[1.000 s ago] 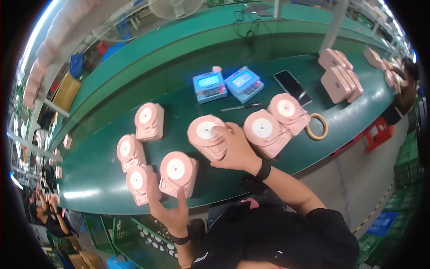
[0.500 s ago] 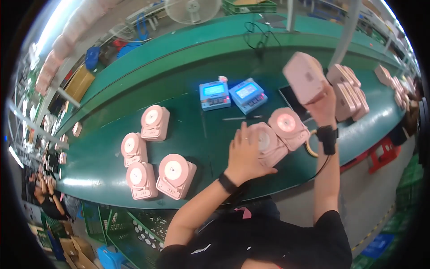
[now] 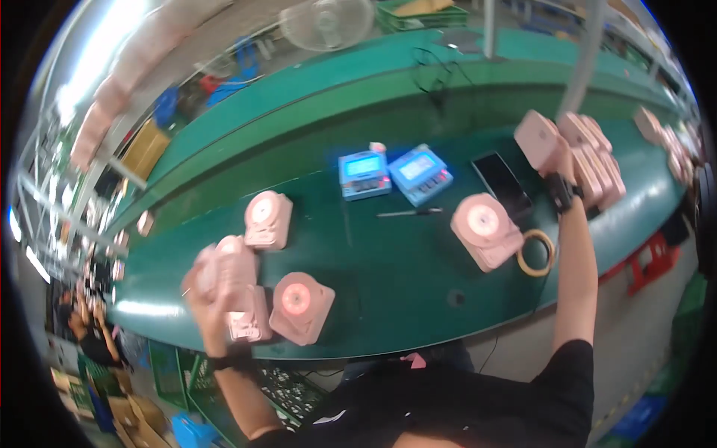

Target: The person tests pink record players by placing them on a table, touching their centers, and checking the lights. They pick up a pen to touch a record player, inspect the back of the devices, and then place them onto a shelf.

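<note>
At the left of the bench, my left hand [image 3: 207,302] is smeared by motion, closed round a blurred pink record-player-shaped device [image 3: 233,270] among similar ones. Just right of it sits a pink device [image 3: 301,305] with a red-lit centre; another pink device [image 3: 267,218] stands behind. My right hand [image 3: 565,166] grips a pink device [image 3: 536,140] with its plain side showing, beside a stack of pink devices [image 3: 597,172]. Between my hands, one pink device [image 3: 484,224] lies with its glowing disc upward.
Two blue testers with lit screens [image 3: 364,175] [image 3: 420,173] stand mid-bench, a pen [image 3: 409,213] in front. A black phone [image 3: 502,181] and a tan ring [image 3: 536,254] lie to the right. A raised green ledge [image 3: 314,160] runs behind; a red stool [image 3: 648,263] stands beyond the near edge.
My left hand has swung from the middle to the far left, and the pink device it touched is gone from there. My right hand has carried its device rightward to the stack.
</note>
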Demonstrator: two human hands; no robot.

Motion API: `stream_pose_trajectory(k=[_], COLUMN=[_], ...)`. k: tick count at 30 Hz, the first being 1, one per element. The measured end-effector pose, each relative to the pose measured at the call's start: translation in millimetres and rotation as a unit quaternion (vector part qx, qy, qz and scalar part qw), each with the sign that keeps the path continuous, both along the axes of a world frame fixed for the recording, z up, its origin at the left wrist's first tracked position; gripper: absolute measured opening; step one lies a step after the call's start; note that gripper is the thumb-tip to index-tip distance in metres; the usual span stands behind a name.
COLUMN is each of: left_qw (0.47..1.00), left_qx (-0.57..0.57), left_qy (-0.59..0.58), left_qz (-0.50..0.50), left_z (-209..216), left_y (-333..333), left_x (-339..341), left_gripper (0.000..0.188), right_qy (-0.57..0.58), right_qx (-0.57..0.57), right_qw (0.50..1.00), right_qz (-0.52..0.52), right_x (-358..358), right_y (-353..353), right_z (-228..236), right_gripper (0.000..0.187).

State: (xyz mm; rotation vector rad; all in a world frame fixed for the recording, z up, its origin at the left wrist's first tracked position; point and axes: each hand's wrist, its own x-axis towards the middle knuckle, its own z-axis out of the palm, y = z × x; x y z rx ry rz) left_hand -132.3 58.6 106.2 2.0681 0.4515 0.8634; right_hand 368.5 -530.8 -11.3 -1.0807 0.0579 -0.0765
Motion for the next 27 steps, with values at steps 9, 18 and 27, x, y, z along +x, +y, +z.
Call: stream_pose_trajectory(k=[9, 18, 27], left_qw=[0.928, 0.938, 0.917], left_qx=[0.094, 0.156, 0.199], left_qy=[0.195, 0.116, 0.107], left_qz=[0.303, 0.287, 0.329], left_z=[-106.2, -145.1, -152.5], left_y=[191.8, 172.8, 146.8], left_x=[-126.5, -116.1, -111.8], left_gripper=[0.073, 0.078, 0.068], right_qy=[-0.002, -0.163, -0.134], right_qx=[-0.33, -0.591, -0.634], right_qw=[0.912, 0.765, 0.741], right_qz=[-0.243, -0.2, -0.176], right_x=[-63.1, -112.7, -10.7], right_y=[35.8, 77.4, 22.9], right_z=[1.9, 9.3, 21.6], right_gripper=[0.064, 0.082, 0.064])
